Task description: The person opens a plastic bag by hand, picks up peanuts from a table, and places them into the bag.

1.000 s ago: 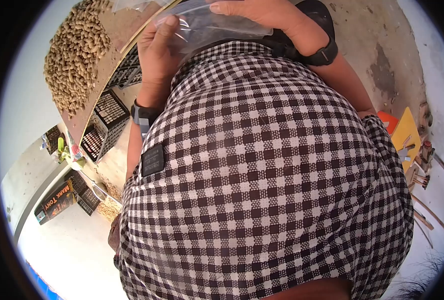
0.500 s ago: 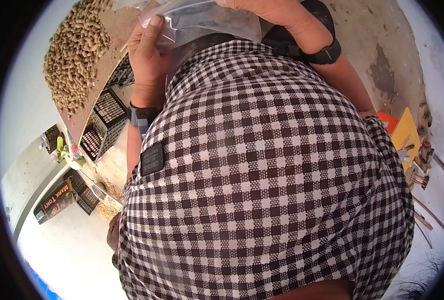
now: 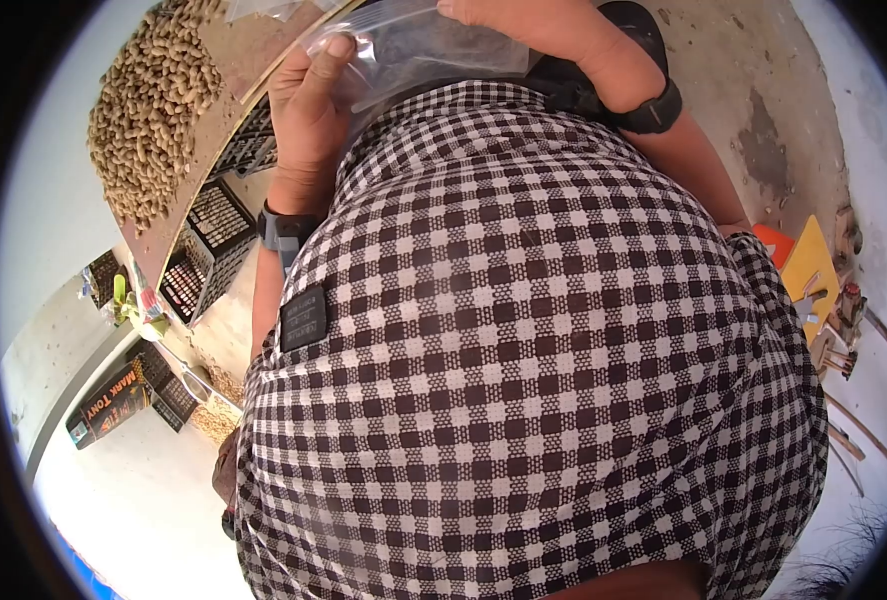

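A clear plastic zip bag (image 3: 434,50) is stretched between my two hands at the top of the head view, above my lap. My left hand (image 3: 311,105) pinches its left edge, thumb on top. At the upper right corner, the fingers of my right hand (image 3: 534,22) are closed on the bag, partly cut off by the frame's top. No contents show inside the bag. To the left of my left hand, a large heap of unshelled peanuts (image 3: 154,110) lies on a brown table (image 3: 249,50).
Below the table's edge stand black plastic crates (image 3: 214,235). A black box with orange lettering (image 3: 114,400) is at lower left. More clear bags (image 3: 264,8) lie on the table. On the right, a yellow panel (image 3: 812,270) and sticks (image 3: 864,430) are by the wall.
My left hand and the bag have shifted slightly to the right. Both hands keep their grip on the bag.
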